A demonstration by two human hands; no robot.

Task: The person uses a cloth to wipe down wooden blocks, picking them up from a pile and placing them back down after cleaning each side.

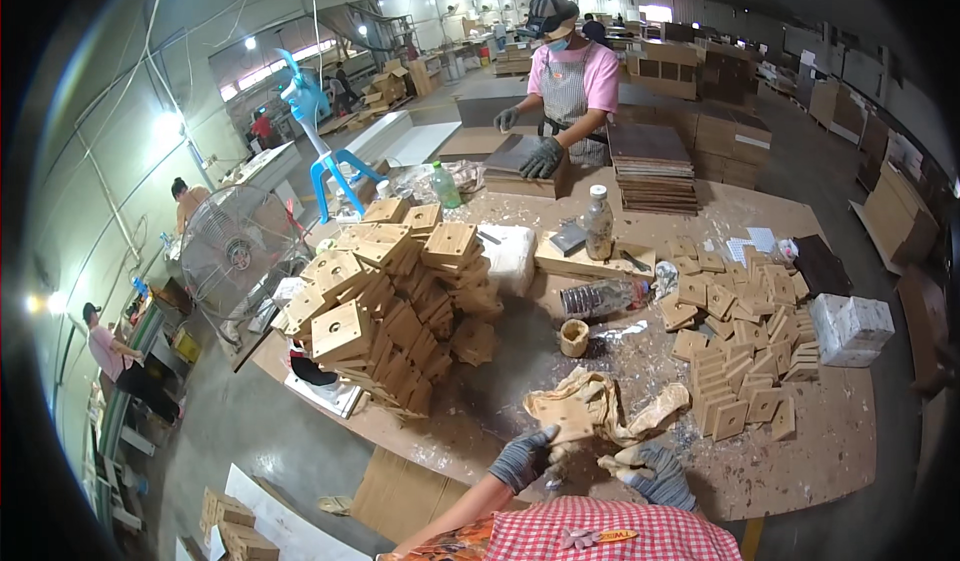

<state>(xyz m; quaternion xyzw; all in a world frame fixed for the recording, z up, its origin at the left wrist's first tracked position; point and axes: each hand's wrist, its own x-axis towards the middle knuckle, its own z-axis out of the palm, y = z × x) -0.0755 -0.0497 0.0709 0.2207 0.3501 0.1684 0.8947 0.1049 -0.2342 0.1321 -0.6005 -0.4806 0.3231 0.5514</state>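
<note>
My left hand (pixel 525 459), in a grey-striped work glove, closes on the edge of a square wooden block (pixel 572 418) with small holes in its face. The block is held over a crumpled, stained cream rag (pixel 652 416) on the worktable. Close by on the right is my right hand (pixel 658 475), gloved too, its fingers curled together near the block's lower edge. Whatever is between those fingers is too small to make out. A small round pot (pixel 573 338) with a brownish rim stands beyond the rag.
Tall stacked wooden blocks (pixel 385 301) rise on the left; more blocks (pixel 745 341) lie right. A plastic bottle (pixel 600 299) lies beyond the pot, near a standing bottle (pixel 599 226). A white wrapped bundle (pixel 850 329) sits at the right edge. Opposite, a gloved co-worker (pixel 575 91) handles dark panels.
</note>
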